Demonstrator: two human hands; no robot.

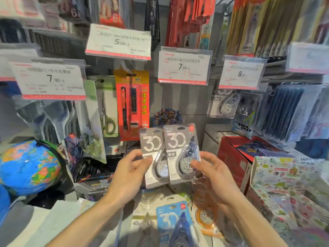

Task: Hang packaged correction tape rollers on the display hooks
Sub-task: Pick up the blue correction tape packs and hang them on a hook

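Blue pack (175, 222): lying flat on the table (44, 220) nearest the camera, between the two forearms, showing a white "30" and a dark blue correction tape roller.
Neighbouring packs: lying beside the blue one, a "40" pack (140, 217) just left of it and an orange pack (204, 218) just right of it, partly hidden under the right forearm.
Left hand (130, 171): gripping the left grey pack (154, 156) by its left edge, thumb pressing on the front, grip closed on the card.
Right hand (212, 172): gripping the right grey pack (182, 152) at its lower right corner, thumb lying over the clear blister, grip closed on the pack.
Grey packs: being held upright and side by side in front of the display, inner edges touching or slightly overlapping, each showing a large white "30".
Price tag (184, 65): hanging above the held packs, reading 7.90; hook behind it too blurred for telling apart.
Hanging pack (225, 103): dangling below the 8.00 tag (242, 73), well to the upper right of the hands, showing a similar roller.
Red pen pack (132, 104): hanging just above and left of the held packs, beside green scissors (107, 111).
Globe (29, 166): sitting at far left.
Red box (236, 155): standing just right of the right hand.
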